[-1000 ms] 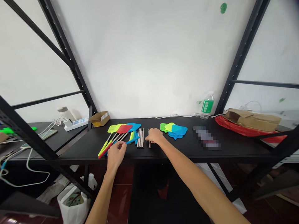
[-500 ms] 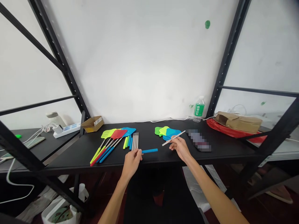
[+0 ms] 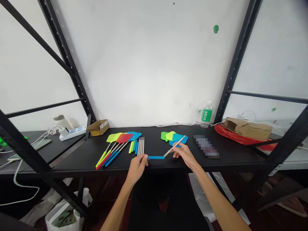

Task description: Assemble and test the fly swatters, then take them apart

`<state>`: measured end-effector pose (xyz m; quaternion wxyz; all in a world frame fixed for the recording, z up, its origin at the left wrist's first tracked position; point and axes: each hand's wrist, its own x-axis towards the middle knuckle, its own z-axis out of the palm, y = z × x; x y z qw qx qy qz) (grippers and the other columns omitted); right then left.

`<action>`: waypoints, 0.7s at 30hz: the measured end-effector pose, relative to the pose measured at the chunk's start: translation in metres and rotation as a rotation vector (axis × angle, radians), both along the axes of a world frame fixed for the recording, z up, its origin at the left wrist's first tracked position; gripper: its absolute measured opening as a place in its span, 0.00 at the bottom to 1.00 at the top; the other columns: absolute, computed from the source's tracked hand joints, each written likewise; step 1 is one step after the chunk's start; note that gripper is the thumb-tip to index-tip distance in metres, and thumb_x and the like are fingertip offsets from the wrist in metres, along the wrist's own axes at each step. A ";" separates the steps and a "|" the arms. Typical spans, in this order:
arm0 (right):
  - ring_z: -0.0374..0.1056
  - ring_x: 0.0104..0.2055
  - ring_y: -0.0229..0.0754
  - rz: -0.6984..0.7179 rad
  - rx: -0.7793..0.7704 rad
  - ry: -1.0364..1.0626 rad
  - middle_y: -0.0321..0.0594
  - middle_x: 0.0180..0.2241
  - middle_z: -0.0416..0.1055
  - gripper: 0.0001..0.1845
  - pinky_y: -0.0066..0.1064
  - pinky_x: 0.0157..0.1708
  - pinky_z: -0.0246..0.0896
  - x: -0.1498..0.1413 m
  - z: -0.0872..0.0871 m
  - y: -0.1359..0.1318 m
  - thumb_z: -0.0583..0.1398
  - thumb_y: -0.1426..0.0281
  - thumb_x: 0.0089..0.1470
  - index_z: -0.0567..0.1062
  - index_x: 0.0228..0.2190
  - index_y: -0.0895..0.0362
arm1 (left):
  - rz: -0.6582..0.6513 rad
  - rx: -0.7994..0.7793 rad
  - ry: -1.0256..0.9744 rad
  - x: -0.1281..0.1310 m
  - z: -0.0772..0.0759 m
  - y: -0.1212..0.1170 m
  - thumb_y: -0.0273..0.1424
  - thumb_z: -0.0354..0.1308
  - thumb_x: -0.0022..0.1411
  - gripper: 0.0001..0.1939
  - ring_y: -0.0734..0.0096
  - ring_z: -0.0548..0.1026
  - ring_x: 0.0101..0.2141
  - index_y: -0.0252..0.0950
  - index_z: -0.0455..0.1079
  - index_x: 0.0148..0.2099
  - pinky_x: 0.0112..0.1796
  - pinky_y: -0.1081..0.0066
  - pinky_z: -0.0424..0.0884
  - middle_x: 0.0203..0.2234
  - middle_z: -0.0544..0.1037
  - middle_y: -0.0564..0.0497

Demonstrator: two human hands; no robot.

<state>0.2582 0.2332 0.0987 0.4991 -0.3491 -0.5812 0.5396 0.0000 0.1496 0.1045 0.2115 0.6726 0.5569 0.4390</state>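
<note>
My left hand (image 3: 137,166) is closed on one end of a blue handle tube (image 3: 156,157), which lies level and points right. Between the fingers of my right hand (image 3: 183,153) is a silver metal rod (image 3: 175,145), tilted, its lower end at the tube's free end. Whether the rod has entered the tube I cannot tell. Beyond my left hand several metal rods (image 3: 141,146) lie side by side, with yellow-green and blue handle tubes (image 3: 133,146) to their left. Loose fly swatter heads (image 3: 171,136) in green, yellow and blue are piled behind my right hand.
Several fly swatters (image 3: 113,150) with long handles lie at the left of the black table (image 3: 77,160). A small cardboard box (image 3: 98,127) is behind them. On the right are a blurred flat object (image 3: 206,146), a water bottle (image 3: 206,115) and a brown package (image 3: 247,129) on red material.
My right hand has brought the rod left and down, tilting it more steeply, to the end of the blue tube. The left hand still holds the tube, now more level.
</note>
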 end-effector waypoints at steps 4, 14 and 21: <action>0.72 0.25 0.39 0.026 -0.011 0.017 0.44 0.32 0.80 0.20 0.28 0.25 0.59 0.000 -0.001 0.000 0.65 0.56 0.51 0.71 0.39 0.57 | 0.016 -0.005 0.008 -0.001 -0.002 0.001 0.47 0.45 0.69 0.25 0.72 0.64 0.18 0.37 0.66 0.26 0.25 0.72 0.58 0.15 0.65 0.55; 0.70 0.24 0.39 0.063 0.006 0.026 0.40 0.29 0.79 0.16 0.29 0.25 0.58 0.002 0.002 -0.003 0.65 0.59 0.50 0.71 0.36 0.56 | 0.038 0.016 0.015 0.000 -0.003 0.002 0.46 0.44 0.69 0.25 0.71 0.66 0.18 0.37 0.67 0.25 0.26 0.72 0.59 0.14 0.65 0.56; 0.74 0.27 0.42 0.038 -0.019 0.008 0.45 0.33 0.80 0.21 0.29 0.26 0.60 0.001 0.005 -0.005 0.66 0.56 0.49 0.71 0.39 0.56 | 0.019 0.013 0.038 0.000 -0.001 0.000 0.45 0.44 0.69 0.25 0.71 0.66 0.20 0.37 0.67 0.26 0.26 0.73 0.59 0.18 0.70 0.53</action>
